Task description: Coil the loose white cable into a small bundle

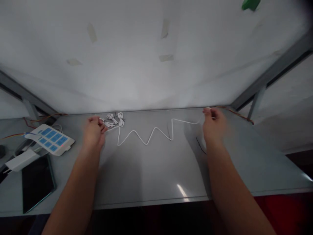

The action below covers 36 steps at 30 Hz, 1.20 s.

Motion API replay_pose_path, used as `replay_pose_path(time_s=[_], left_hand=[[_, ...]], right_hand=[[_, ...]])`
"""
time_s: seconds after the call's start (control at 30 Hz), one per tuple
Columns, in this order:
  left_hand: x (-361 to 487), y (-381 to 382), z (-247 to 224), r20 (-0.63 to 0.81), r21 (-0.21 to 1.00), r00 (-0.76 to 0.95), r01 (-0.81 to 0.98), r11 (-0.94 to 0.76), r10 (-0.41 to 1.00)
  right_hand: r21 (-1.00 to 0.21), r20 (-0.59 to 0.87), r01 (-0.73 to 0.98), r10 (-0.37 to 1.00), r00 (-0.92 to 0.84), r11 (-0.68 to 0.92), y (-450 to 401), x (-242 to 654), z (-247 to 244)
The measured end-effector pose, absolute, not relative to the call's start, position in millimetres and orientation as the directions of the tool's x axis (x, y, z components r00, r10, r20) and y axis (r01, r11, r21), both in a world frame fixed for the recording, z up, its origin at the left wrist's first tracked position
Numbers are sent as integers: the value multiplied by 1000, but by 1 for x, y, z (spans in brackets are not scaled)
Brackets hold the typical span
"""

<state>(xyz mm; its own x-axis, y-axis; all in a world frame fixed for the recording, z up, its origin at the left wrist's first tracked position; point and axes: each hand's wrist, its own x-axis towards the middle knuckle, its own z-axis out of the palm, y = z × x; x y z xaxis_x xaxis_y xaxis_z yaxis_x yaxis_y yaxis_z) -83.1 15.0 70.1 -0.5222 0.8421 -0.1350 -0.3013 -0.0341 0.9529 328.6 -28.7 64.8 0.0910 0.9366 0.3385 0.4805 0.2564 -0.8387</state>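
A thin white cable (146,143) stretches in a zigzag across the grey table, between my two hands. My left hand (95,130) is closed on its left end, beside several small coiled white cables (120,119) bound with black ties. At the right, my right hand (212,122) pinches the cable's other end near the back edge of the table. A short black tie (201,145) lies by my right wrist.
To the left are a white power strip (52,138) with blue sockets, a white box-shaped adapter (23,160) and a dark tablet (37,182). A white wall (146,81) rises behind the table (151,176), with metal frame bars at both sides.
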Motion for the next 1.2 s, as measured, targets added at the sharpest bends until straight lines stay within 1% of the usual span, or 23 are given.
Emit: replay_pose_path(time_s=[0.07, 0.1, 0.13, 0.17, 0.23, 0.3, 0.43, 0.5, 0.57, 0.67, 0.87, 1.2], left_hand=[[-60, 11, 58, 82, 982, -541, -100, -161, 837], [-50, 8, 53, 168, 983, -481, 18, -181, 861], [-41, 3, 48, 205, 978, -364, 112, -176, 909], [-34, -1, 44, 210, 974, -281, 139, -177, 936], [-21, -10, 37, 168, 983, -143, 91, -156, 975], [-11, -18, 34, 155, 983, -29, 103, -151, 988], [1, -28, 31, 282, 918, 171, 239, -317, 944], [4, -31, 29, 315, 895, 243, 245, -373, 917], [6, -32, 27, 319, 900, 265, 217, -379, 910], [8, -34, 24, 313, 914, 255, 182, -363, 915], [9, -35, 26, 281, 932, 260, 155, -327, 924], [9, -33, 19, 274, 942, 278, 117, -315, 921]], right_hand=[[-825, 358, 490, 931, 66, 282, -29, 310, 64], [-819, 368, 492, 928, 56, 295, -30, 302, 63], [-813, 378, 494, 925, 46, 307, -31, 294, 60], [-808, 387, 497, 921, 41, 317, -31, 286, 57], [-795, 409, 508, 912, 45, 331, -33, 270, 49], [-778, 419, 520, 908, 11, 352, -36, 254, 42], [-763, 382, 510, 914, -138, 396, -46, 231, 37], [-775, 354, 498, 920, -168, 389, -49, 225, 37], [-782, 341, 489, 922, -184, 387, -50, 223, 38], [-780, 356, 476, 914, -197, 406, -50, 223, 38], [-777, 343, 474, 910, -231, 413, -51, 221, 38], [-751, 376, 480, 891, -254, 453, -51, 220, 39]])
